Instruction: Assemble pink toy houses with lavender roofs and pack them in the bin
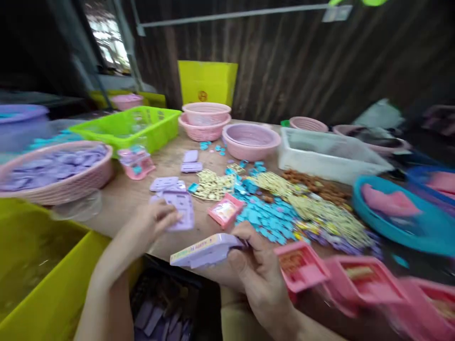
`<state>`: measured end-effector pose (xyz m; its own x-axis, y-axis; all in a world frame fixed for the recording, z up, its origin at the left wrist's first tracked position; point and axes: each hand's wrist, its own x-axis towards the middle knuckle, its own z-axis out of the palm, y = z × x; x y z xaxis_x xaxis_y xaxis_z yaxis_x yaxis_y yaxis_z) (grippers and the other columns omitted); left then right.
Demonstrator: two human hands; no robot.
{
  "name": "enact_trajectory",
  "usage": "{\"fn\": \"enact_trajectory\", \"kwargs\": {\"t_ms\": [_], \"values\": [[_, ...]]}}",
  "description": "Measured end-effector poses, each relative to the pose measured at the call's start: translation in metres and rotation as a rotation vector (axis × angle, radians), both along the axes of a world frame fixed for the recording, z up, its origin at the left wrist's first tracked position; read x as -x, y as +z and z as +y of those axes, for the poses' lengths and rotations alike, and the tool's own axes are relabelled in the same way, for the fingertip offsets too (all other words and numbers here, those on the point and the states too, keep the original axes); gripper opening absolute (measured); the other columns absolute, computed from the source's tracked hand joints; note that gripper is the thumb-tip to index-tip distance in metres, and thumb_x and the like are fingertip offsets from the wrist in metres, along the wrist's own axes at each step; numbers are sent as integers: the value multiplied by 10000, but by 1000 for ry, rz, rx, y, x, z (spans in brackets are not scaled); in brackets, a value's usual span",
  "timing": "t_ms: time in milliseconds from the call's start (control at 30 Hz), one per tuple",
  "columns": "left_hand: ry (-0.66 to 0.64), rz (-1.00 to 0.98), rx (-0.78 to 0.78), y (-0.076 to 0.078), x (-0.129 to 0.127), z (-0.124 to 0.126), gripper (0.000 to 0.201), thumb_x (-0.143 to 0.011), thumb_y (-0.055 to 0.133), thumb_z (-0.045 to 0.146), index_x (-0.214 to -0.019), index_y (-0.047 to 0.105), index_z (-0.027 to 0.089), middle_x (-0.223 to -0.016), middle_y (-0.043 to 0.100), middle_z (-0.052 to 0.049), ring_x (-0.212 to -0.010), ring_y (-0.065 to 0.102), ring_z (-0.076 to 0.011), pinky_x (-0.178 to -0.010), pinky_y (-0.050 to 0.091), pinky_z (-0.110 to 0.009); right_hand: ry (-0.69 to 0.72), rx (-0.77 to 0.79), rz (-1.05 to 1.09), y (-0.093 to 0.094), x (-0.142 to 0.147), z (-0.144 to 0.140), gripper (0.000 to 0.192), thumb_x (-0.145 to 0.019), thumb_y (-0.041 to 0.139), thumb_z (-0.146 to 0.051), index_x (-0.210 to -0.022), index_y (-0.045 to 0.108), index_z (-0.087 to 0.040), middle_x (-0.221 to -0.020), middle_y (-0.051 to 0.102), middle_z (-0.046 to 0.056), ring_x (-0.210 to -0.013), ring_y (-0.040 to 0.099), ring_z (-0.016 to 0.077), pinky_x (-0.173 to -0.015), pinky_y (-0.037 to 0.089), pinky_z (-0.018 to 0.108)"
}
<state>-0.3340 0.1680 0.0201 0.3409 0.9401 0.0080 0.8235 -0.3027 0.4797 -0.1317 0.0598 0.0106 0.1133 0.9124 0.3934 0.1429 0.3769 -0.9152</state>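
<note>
My right hand (261, 272) grips a lavender plastic case (206, 252) with printed lettering along its edge, held tilted above the table's front edge. Over a lavender plastic panel (184, 208) my left hand (154, 220) has its fingers curled at the panel's near side. More lavender panels (164, 183) lie just beyond it. Between the hands and the parts piles sits a small pink case (226, 210) with a picture on it. Pink trays (302, 265) with small parts inside stand to the right of my right hand, blurred towards the corner.
Heaps of turquoise pieces (268, 215), cream pieces (213, 184) and brown pieces (316, 187) cover the table's middle and right. A pink basket (103, 173) holds lavender parts. Around stand a green crate (156, 135), a white bin (330, 161), a blue basin (419, 237) and a yellow bin (46, 293).
</note>
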Motion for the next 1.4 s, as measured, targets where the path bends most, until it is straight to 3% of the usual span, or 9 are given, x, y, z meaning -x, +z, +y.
{"fn": "enact_trajectory", "kwargs": {"t_ms": [133,233,400,467,567,733,967,1067,1400], "values": [[105,483,32,7,-51,64,400,-855,403,466,-845,674,171,-867,674,-113,-854,614,-308,-751,459,-370,-88,69,-137,23,-66,-27,151,-873,499,-333,-870,589,-212,-806,521,0,-757,500,134,-682,399,246],[75,572,55,7,-75,82,334,-865,453,381,-1008,643,146,-1041,639,-166,-1006,584,-348,-811,452,-402,-176,287,-152,24,-119,-40,221,-859,492,-386,-960,576,-208,-879,545,17,-788,526,154,-677,407,263],[162,174,-260,-5,-105,18,521,-836,508,420,-1292,416,183,-1198,537,-146,-1035,575,-341,-830,460,-481,-150,442,-387,9,-180,-40,185,-825,494,-348,-887,537,-179,-893,556,33,-813,529,171,-702,416,290],[-51,-112,-168,-25,-130,-30,663,-781,579,427,-1350,329,194,-1166,563,-129,-1049,574,-303,-853,472,-440,-44,401,-590,5,-191,-29,150,-832,472,-281,-885,544,-160,-921,552,54,-861,523,179,-751,415,310],[-308,-375,-28,-69,-172,-93,931,-656,710,441,-1407,209,211,-1358,413,-157,-1270,379,-334,-1014,344,-479,218,314,-825,3,-193,0,118,-826,493,-207,-893,568,-144,-935,548,59,-886,522,171,-798,416,312],[-123,-677,96,-121,-203,-123,947,-643,725,440,-1383,193,180,-1291,458,-165,-1216,432,-323,-995,352,-475,589,240,-960,-4,-169,43,136,-739,673,-199,-865,626,-175,-937,576,14,-875,557,128,-796,435,229],[-277,-752,227,-114,-177,-103,812,-620,750,483,-1259,338,198,-1223,484,-123,-1126,487,-288,-948,393,-410,337,285,-1143,-19,-154,9,667,-819,545,-503,-1317,397,-84,-1181,489,246,-1092,480,390,-874,386,544],[-299,-820,274,-116,-179,-103,899,-593,720,594,-1280,315,179,-1275,439,-147,-1155,457,-302,-970,371,-410,358,356,-1213,-19,-159,-10,861,-773,569,-549,-1423,227,-99,-1236,460,261,-1100,475,420,-832,423,543],[-268,-667,189,-127,-184,-96,879,-585,704,598,-1267,384,146,-1194,524,-139,-1066,499,-309,-921,393,-435,546,45,-1231,-33,-156,-2,742,-839,464,-484,-1400,268,-39,-1385,347,246,-1226,378,371,-973,344,536]]}}
